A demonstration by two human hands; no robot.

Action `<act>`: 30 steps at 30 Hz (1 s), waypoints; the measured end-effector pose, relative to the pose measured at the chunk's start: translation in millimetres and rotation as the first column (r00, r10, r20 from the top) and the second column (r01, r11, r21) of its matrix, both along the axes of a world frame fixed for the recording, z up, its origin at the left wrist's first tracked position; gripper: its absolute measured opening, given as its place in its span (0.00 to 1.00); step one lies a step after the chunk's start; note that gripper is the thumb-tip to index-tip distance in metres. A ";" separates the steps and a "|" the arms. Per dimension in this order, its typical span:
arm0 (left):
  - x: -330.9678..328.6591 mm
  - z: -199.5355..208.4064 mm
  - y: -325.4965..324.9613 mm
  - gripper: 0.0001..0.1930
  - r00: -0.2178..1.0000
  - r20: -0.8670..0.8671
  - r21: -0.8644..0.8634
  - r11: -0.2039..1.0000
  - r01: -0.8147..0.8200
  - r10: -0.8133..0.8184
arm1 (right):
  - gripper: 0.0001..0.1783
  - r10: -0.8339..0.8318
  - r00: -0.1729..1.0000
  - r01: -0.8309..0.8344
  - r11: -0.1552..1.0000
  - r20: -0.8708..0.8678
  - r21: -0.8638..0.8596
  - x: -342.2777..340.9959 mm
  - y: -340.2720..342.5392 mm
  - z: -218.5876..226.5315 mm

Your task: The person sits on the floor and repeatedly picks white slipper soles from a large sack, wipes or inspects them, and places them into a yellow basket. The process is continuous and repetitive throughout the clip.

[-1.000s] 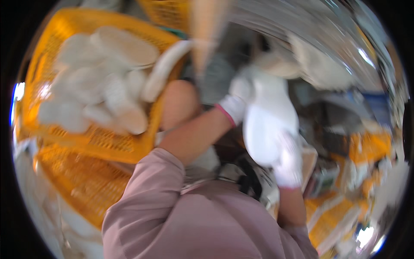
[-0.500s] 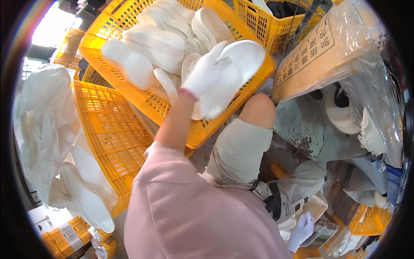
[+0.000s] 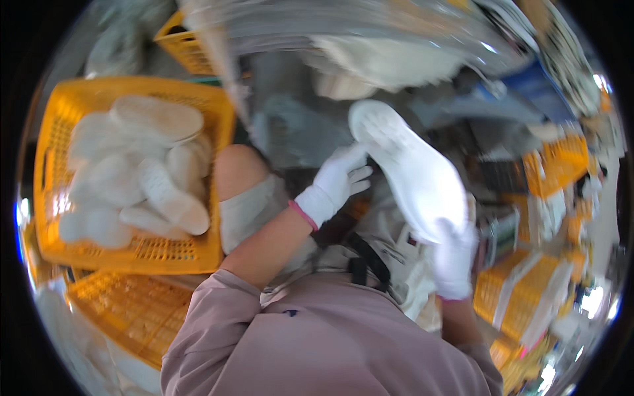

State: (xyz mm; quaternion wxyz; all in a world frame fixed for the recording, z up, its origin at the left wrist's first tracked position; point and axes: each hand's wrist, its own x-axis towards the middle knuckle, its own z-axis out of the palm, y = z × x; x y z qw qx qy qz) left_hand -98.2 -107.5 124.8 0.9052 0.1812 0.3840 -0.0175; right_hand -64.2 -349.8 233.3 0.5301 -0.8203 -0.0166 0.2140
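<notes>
A white shoe sole [image 3: 419,175] is held up in front of me, tilted, its narrower end toward the far left. My right hand [image 3: 454,261], in a white glove blurred by motion, grips the near end of the sole. At the far end, my left hand [image 3: 335,183], also gloved in white, has its fingers apart and slightly bent. One of its fingertips lies close to the sole's edge; whether they touch I cannot tell. More white soles [image 3: 155,119] are piled in a yellow plastic crate [image 3: 132,263] on the left.
Under the full crate, to the near left, sits another yellow crate [image 3: 132,310]. Plastic-wrapped material [image 3: 396,26] and a grey machine-like surface [image 3: 284,125] lie ahead. Yellow crates [image 3: 561,162] and a strapped yellow stack [image 3: 522,290] stand on the right.
My view has swung right, putting the crate of soles at the left. My left hand has left the crate, and a sole is now in my right hand, which was low at the right before.
</notes>
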 end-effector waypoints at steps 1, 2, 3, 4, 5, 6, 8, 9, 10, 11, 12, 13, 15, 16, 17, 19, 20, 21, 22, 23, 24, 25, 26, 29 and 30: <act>15.3 -1.2 -16.8 0.23 0.990 0.116 -0.009 0.997 -0.077 0.078 | 0.23 0.127 0.983 -0.107 0.983 0.132 -0.148 -13.1 -5.8 -7.1; 33.1 -2.7 -28.7 0.21 0.983 0.134 -0.030 0.992 -0.123 0.126 | 0.24 0.292 0.930 -0.214 0.924 0.224 -0.318 -23.7 -7.3 -13.2; 46.9 -7.0 -38.4 0.20 0.967 0.206 0.018 0.987 -0.160 0.153 | 0.25 0.200 0.935 -0.110 0.949 0.292 -0.296 -32.2 -4.5 -17.9; 61.4 -10.8 -44.0 0.19 0.953 0.265 0.038 0.986 -0.164 0.148 | 0.27 0.243 0.898 -0.166 0.959 0.366 -0.231 -35.4 1.0 -19.7; 75.9 -16.0 -50.9 0.17 0.915 0.363 0.087 0.971 -0.223 0.178 | 0.27 0.086 0.913 -0.077 0.996 0.399 -0.039 -33.0 12.8 -21.6; 91.2 -22.2 -47.5 0.16 0.936 0.315 0.219 0.948 -0.230 0.154 | 0.27 0.040 0.910 -0.049 0.999 0.412 0.010 -24.6 23.4 -19.4; 120.5 -36.7 -30.2 0.15 0.946 0.320 0.454 0.870 -0.191 0.041 | 0.27 0.010 0.923 -0.057 0.992 0.384 0.110 15.2 49.8 -11.6; 134.0 -43.8 -17.9 0.15 0.906 0.423 0.487 0.836 -0.251 0.025 | 0.26 0.018 0.952 -0.083 0.977 0.307 0.199 37.4 67.9 -14.8; 142.1 -51.6 1.2 0.15 0.875 0.484 0.306 0.931 -0.201 0.029 | 0.25 0.075 0.936 -0.159 0.961 0.343 0.224 63.1 80.9 -17.1; 147.8 -57.4 22.7 0.15 0.852 0.516 0.004 0.995 -0.104 0.087 | 0.24 0.161 0.858 -0.247 0.962 0.488 0.117 86.5 93.6 -24.2; 149.3 -61.2 42.2 0.16 0.907 0.409 0.020 0.992 -0.124 0.105 | 0.24 0.311 0.769 -0.360 0.933 0.558 -0.025 106.0 104.0 -34.0; 134.3 -64.0 63.9 0.20 0.982 0.170 0.165 0.981 -0.106 0.078 | 0.23 0.331 0.762 -0.368 0.928 0.557 -0.048 124.4 109.9 -43.4; 103.2 -58.2 100.7 0.25 0.962 -0.252 0.608 0.755 0.244 -0.108 | 0.23 0.450 0.607 -0.429 0.879 0.655 -0.207 151.9 121.4 -63.6; 86.6 -52.2 112.6 0.27 0.904 -0.389 0.776 0.465 0.426 -0.178 | 0.23 0.543 0.244 -0.235 0.837 0.803 -0.494 161.1 128.9 -72.3; 61.5 -43.3 120.8 0.26 0.822 -0.531 0.807 0.172 0.565 -0.206 | 0.20 0.528 0.531 -0.345 0.849 0.663 -0.399 171.2 139.0 -74.2; 27.4 -28.4 114.3 0.25 0.786 -0.542 0.833 -0.072 0.548 -0.296 | 0.16 0.373 0.855 -0.352 0.928 0.361 -0.127 177.4 156.1 -73.5; 15.5 -21.0 108.9 0.24 0.834 -0.387 0.905 0.008 0.424 -0.393 | 0.16 0.347 0.843 -0.324 0.938 0.411 -0.125 176.7 162.2 -67.9; 11.6 -19.8 83.3 0.21 0.917 0.147 0.880 0.473 0.050 -0.370 | 0.18 0.382 0.764 -0.308 0.924 0.520 -0.227 170.9 166.3 -62.1; 10.7 -15.1 70.9 0.19 0.918 0.068 0.722 0.655 0.226 -0.391 | 0.19 0.415 0.748 -0.305 0.908 0.518 -0.287 163.5 169.3 -53.3; 24.8 -16.9 48.3 0.16 0.959 0.030 0.669 0.718 0.191 -0.282 | 0.20 0.370 0.759 -0.274 0.928 0.535 -0.253 153.2 165.3 -45.8; 37.6 -15.4 28.1 0.13 0.982 0.017 0.738 0.665 0.116 -0.190 | 0.22 0.351 0.783 -0.278 0.936 0.514 -0.217 140.5 165.5 -37.6; 56.5 -13.8 18.2 0.15 0.987 -0.030 0.928 0.363 0.086 -0.157 | 0.26 0.414 0.845 -0.355 0.908 0.339 -0.225 126.4 146.8 -32.5; 74.0 -11.3 3.4 0.19 0.920 0.383 0.517 0.807 -0.286 0.081 | 0.30 0.554 0.746 -0.436 0.825 0.368 -0.358 113.1 135.7 -27.2; 120.4 -1.2 -17.1 0.25 0.951 0.174 0.439 0.844 -0.307 0.256 | 0.35 0.143 0.987 -0.161 0.913 0.076 0.374 92.8 107.8 -22.6; 133.4 -1.6 -20.1 0.27 0.949 0.128 0.482 0.819 -0.312 0.287 | 0.36 0.107 0.968 -0.206 0.857 0.228 0.472 90.9 103.0 -22.6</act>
